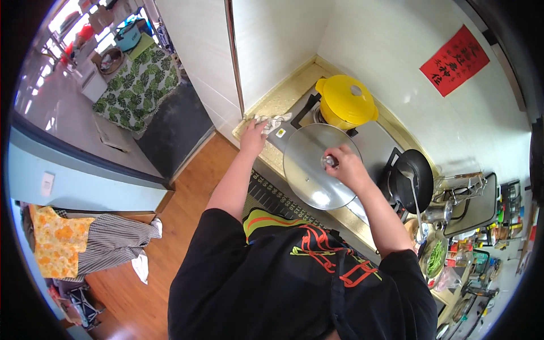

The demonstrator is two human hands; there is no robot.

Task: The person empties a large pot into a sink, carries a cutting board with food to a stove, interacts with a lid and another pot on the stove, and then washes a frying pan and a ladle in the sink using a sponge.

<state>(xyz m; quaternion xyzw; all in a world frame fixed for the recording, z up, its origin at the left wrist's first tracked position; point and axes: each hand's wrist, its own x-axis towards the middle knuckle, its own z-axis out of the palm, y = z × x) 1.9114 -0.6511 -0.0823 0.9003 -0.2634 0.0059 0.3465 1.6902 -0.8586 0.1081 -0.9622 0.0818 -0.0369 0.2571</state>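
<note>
My left hand (pixel 253 138) rests on a crumpled whitish cloth (pixel 277 122) at the left end of the counter, beside the gas stove; whether its fingers grip the cloth is hard to see. With my right hand (pixel 345 166) I hold a large round glass pot lid (pixel 306 148) by its knob. The lid is over the front edge of the stove and counter. Behind it a yellow lidded pot (pixel 346 101) sits on the left burner. To the right of the lid is a black wok (pixel 413 182) with a metal spatula (pixel 413 185) lying in it.
A wire rack (pixel 461 189), a metal cup (pixel 437 211) and a bowl of green vegetables (pixel 435 257) stand on the right. Tiled walls border the stove behind and at left. A red paper sign (pixel 455 61) bearing writing hangs on the wall. Clothes (pixel 63 242) lie at lower left.
</note>
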